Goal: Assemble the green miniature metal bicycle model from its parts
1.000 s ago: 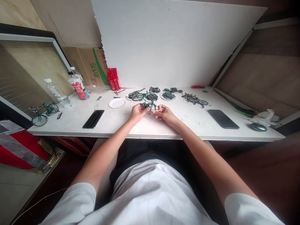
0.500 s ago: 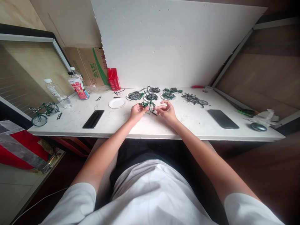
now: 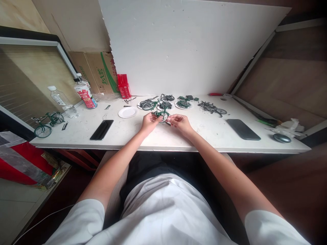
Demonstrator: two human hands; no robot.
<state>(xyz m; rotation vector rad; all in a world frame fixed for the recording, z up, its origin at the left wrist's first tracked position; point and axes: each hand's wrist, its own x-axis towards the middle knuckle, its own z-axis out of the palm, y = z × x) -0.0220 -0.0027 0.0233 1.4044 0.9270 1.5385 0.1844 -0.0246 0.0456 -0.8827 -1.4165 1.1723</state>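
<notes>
A small green model bicycle (image 3: 158, 109) is held over the white table (image 3: 163, 136), near its middle. My left hand (image 3: 149, 123) pinches it at the near wheel from the left. My right hand (image 3: 181, 123) is curled, its fingertips closed on the same wheel from the right. Behind the hands lie several small white plates (image 3: 127, 112) with dark and green bicycle parts (image 3: 183, 103).
A finished green model bicycle (image 3: 47, 124) stands at the table's left end by two bottles (image 3: 85, 93). Two black phones (image 3: 102, 129) (image 3: 243, 129) lie flat left and right. A dark model bicycle (image 3: 212, 108), a mouse (image 3: 281, 138) and a white foam board (image 3: 184, 47) sit farther off.
The model bicycle tilted up then back slightly between my hands. My right hand's fingers lifted, then curled down again onto the wheel. Both hands stay in place.
</notes>
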